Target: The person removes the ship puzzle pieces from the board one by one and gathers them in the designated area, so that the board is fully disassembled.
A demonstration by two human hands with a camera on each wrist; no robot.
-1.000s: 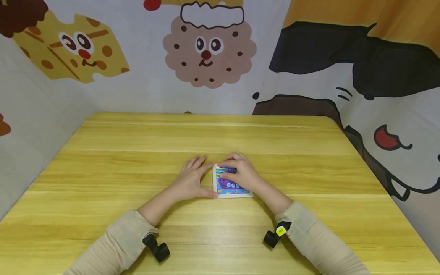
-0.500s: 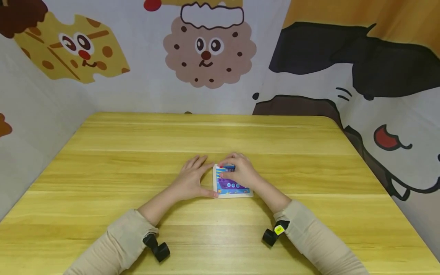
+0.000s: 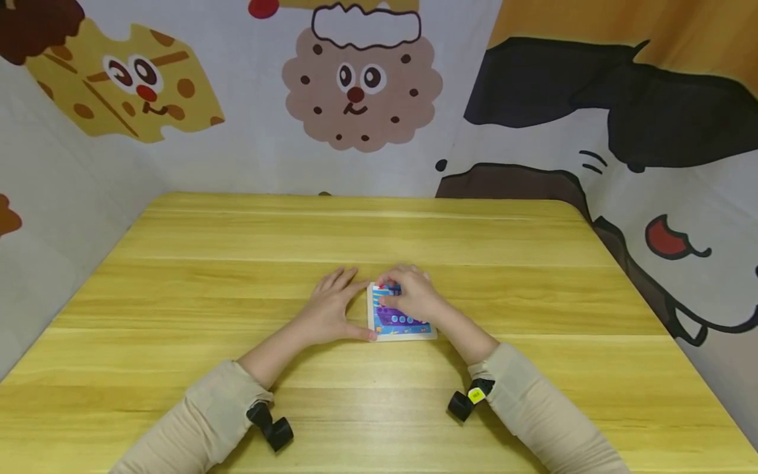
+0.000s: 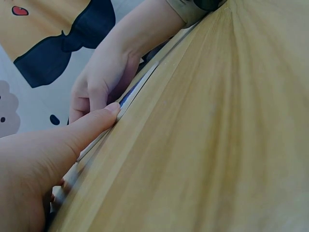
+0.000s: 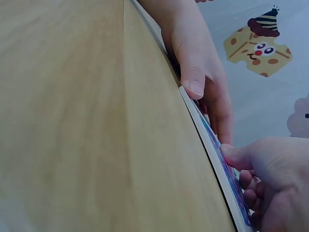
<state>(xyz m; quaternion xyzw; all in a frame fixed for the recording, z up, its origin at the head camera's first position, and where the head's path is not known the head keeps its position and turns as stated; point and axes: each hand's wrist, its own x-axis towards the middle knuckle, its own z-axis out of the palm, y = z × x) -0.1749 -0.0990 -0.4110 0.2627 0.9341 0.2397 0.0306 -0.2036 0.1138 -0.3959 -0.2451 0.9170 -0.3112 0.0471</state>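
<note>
In the head view a small flat square board (image 3: 403, 329) lies on the table, with a pale border and a bright picture of a purple ship on blue. My left hand (image 3: 326, 316) rests spread at its left side, the thumb at the near left corner and the forefinger at the far left one. Over the board's far right part is my right hand (image 3: 419, 297), thumb and fingertips down on the picture near the top. Its fingers bend inward and hide part of the picture; I cannot tell whether they pinch a piece. The right wrist view shows the board's pale edge (image 5: 211, 147) low against the tabletop.
The wood-grain table (image 3: 379, 401) stretches around the board on all sides. A cloth printed with cartoon food and animal figures (image 3: 361, 92) hangs behind the table's far edge. Black wrist cameras (image 3: 271, 428) sit at both sleeve cuffs.
My right hand has shifted slightly left across the board, and a dark blue windowed patch beneath its fingers is now more covered. The left hand and the board have stayed in place.
</note>
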